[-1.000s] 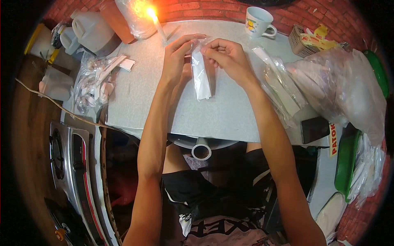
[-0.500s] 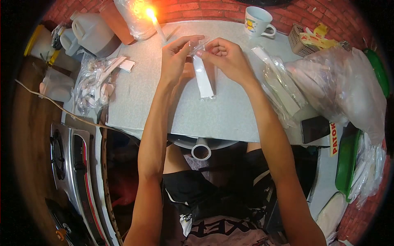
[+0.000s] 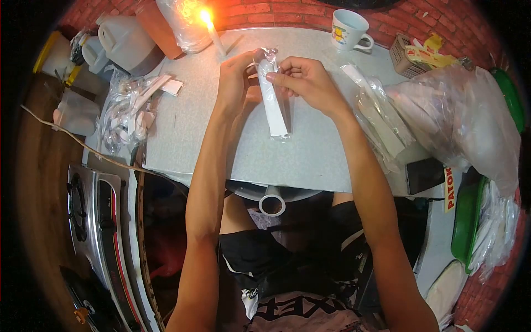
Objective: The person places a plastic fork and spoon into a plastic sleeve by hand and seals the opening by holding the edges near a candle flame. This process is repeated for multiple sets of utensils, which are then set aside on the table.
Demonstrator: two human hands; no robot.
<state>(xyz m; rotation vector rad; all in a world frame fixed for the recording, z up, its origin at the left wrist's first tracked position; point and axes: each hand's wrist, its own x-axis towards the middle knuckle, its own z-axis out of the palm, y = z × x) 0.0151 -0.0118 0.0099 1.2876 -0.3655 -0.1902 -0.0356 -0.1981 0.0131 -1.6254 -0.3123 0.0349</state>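
A narrow clear plastic packet (image 3: 272, 105) with a white strip inside hangs slanted over the table, its top gathered near the fingers. My left hand (image 3: 238, 74) holds it at the upper left side with curled fingers. On its right side, my right hand (image 3: 304, 80) has thumb and fingers closed on the plastic. A lit candle (image 3: 213, 33) stands upright behind my left hand. More clear packets with white strips (image 3: 381, 113) lie to the right of my right hand. A bundle of wrapped items (image 3: 133, 110) rests at the left.
A cup (image 3: 348, 30), a small basket (image 3: 406, 58), large plastic bags (image 3: 459, 110) and a dark phone (image 3: 425, 175) are on the right. Plastic jugs (image 3: 130, 44) stand at the back left. A stove (image 3: 97, 221) is at the lower left, with a cord (image 3: 72, 135) above it.
My right hand has shifted slightly right and down, away from the packet's top. More of the packet's upper part shows between my hands.
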